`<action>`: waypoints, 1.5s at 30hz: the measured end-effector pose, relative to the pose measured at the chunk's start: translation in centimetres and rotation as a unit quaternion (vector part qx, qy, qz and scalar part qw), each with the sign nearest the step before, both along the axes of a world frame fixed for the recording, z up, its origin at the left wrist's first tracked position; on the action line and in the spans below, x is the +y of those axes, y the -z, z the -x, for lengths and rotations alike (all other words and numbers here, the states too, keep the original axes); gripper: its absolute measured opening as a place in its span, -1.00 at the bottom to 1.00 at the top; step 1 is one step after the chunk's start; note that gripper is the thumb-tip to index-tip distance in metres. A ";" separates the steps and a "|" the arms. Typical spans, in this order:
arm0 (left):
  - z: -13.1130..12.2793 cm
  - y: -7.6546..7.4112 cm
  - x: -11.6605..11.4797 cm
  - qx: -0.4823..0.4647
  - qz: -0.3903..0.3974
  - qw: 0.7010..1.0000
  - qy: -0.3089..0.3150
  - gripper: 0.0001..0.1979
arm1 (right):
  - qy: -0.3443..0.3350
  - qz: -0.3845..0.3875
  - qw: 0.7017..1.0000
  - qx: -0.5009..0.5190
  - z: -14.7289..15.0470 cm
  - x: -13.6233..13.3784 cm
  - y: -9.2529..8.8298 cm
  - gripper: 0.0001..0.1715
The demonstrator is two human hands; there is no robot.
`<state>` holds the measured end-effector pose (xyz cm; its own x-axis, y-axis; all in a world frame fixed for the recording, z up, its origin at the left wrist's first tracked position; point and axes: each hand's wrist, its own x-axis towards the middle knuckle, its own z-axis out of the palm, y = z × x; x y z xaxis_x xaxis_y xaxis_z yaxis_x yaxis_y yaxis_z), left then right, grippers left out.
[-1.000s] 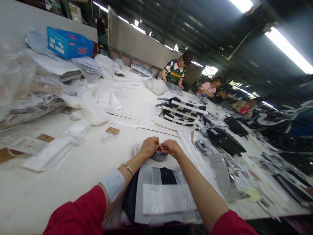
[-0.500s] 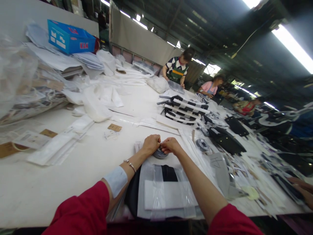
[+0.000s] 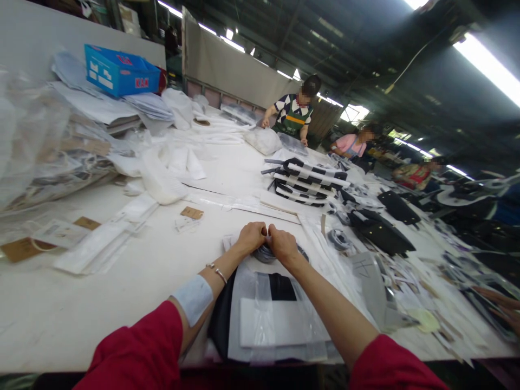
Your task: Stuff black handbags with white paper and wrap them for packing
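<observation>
My left hand (image 3: pixel 252 237) and my right hand (image 3: pixel 283 244) meet at the top of a coiled grey strap (image 3: pixel 264 254). Fingers of both hands are pinched together on the coil, thumbs nearly touching; the exact bit between the fingertips is hidden. The strap lies at the far end of a black bag (image 3: pixel 219 330) lying flat before me. White padding sheet (image 3: pixel 276 322) and clear plastic wrap cover the bag's upper face, with a black patch showing through.
A stack of black-and-white checked bags (image 3: pixel 309 184) stands ahead. To the right lie black bags (image 3: pixel 379 230), another grey coil (image 3: pixel 339 239) and a grey tape dispenser (image 3: pixel 371 287). At left are plastic bags (image 3: pixel 36 141), a brown tag (image 3: pixel 192 212) and a blue box (image 3: pixel 122 70). Co-workers stand beyond.
My right hand has turned and closed in beside the left, its fingers now pointing away from me. Left hand stays almost in place. A co-worker ahead has raised one hand slightly.
</observation>
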<state>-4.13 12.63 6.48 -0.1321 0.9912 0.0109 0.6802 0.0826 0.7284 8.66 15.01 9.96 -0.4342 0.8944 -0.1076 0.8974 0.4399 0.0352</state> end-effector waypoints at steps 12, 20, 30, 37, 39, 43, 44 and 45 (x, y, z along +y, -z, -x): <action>1.6 -1.5 0.3 -0.037 -0.023 0.999 0.016 -0.65 | -0.194 -0.012 0.977 -0.085 -0.5 2.1 -1.2 -0.76; 6.6 -4.0 -1.7 -0.061 -0.054 0.996 -0.036 -0.75 | -0.232 -0.010 0.968 -0.098 -0.4 1.9 -2.4 -0.70; 9.3 -2.9 -6.2 -0.071 -0.036 0.995 -0.058 -0.75 | -0.210 -0.031 0.973 -0.091 -0.1 1.1 -2.5 -0.66; 9.8 -2.3 -8.7 -0.044 0.025 0.999 0.011 -0.62 | -0.202 -0.038 0.976 -0.077 0.2 1.1 -2.4 -0.68; 9.3 -2.6 -9.2 -0.041 0.044 0.997 0.049 -0.62 | -0.197 -0.036 0.977 -0.072 0.0 1.1 -2.3 -0.67; 8.6 -3.2 -9.6 -0.023 0.056 0.994 0.089 -0.61 | -0.175 -0.025 0.983 -0.054 -0.6 1.2 -2.1 -0.60; 8.5 -3.3 -9.6 -0.016 0.058 0.994 0.090 -0.61 | -0.170 -0.022 0.984 -0.046 -0.8 1.3 -2.2 -0.55; 8.5 -3.3 -9.6 -0.009 0.060 0.994 0.087 -0.61 | -0.166 -0.018 0.985 -0.036 -1.2 1.3 -2.4 -0.48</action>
